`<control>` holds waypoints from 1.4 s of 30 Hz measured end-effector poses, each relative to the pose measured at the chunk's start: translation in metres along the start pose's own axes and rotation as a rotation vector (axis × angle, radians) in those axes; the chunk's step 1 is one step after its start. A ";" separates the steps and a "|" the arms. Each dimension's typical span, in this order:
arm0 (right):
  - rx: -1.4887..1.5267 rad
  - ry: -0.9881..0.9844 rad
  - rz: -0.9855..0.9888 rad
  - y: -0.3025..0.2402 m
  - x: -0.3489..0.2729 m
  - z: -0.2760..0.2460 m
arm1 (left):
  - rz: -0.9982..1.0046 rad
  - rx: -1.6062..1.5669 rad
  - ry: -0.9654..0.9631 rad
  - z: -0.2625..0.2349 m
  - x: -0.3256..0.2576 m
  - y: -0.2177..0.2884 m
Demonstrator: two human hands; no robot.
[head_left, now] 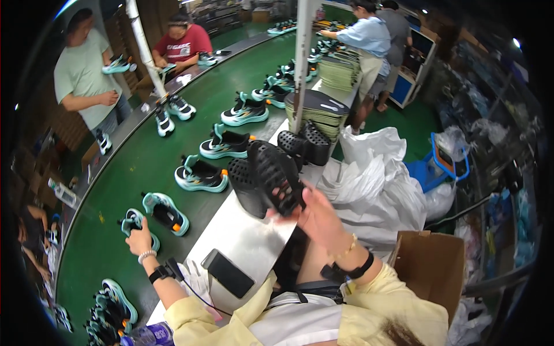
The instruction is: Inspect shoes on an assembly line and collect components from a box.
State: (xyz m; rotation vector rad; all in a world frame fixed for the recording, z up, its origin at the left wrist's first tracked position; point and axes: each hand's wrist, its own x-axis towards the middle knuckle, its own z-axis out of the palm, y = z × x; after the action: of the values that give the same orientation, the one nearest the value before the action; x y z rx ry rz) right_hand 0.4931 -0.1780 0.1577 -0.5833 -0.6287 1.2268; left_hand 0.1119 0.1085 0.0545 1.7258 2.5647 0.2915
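At the left, my left hand [138, 240] grips the near end of a black and mint-green sneaker [132, 219] on the green belt. Its mate, another sneaker [167, 213], lies just to the right of it. My right hand [318, 218] holds a black perforated clog [276, 172], tilted up over the white table edge; the fingers are partly hidden behind it. A second black clog [244, 187] stands right beside that one. Further back, two more black clogs [291, 145] rest by the white post.
The green conveyor belt [121, 179] curves away, carrying several sneakers. On the white tabletop [216, 233] lies a phone [229, 273]. Stacked insoles [317, 112], white plastic bags [369, 179], a cardboard box [430, 265] and a blue basket [430, 167] are at the right. Several people work around the belt.
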 end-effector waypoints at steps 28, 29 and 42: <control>-2.291 0.811 0.273 -0.104 0.265 -0.202 | 0.360 -0.216 -0.155 0.045 -0.029 0.113; -2.235 0.805 0.232 -0.104 0.265 -0.202 | 0.356 -0.218 -0.157 0.045 -0.031 0.112; -2.438 0.373 -0.004 -0.092 0.256 -0.206 | 0.348 -0.225 -0.060 0.047 -0.038 0.100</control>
State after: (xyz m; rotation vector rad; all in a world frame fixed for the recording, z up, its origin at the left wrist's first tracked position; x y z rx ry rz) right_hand 0.7563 0.0338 0.1111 -2.6103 -1.5680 -0.3711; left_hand 0.2247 0.1162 0.0232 2.0448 2.0853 0.5081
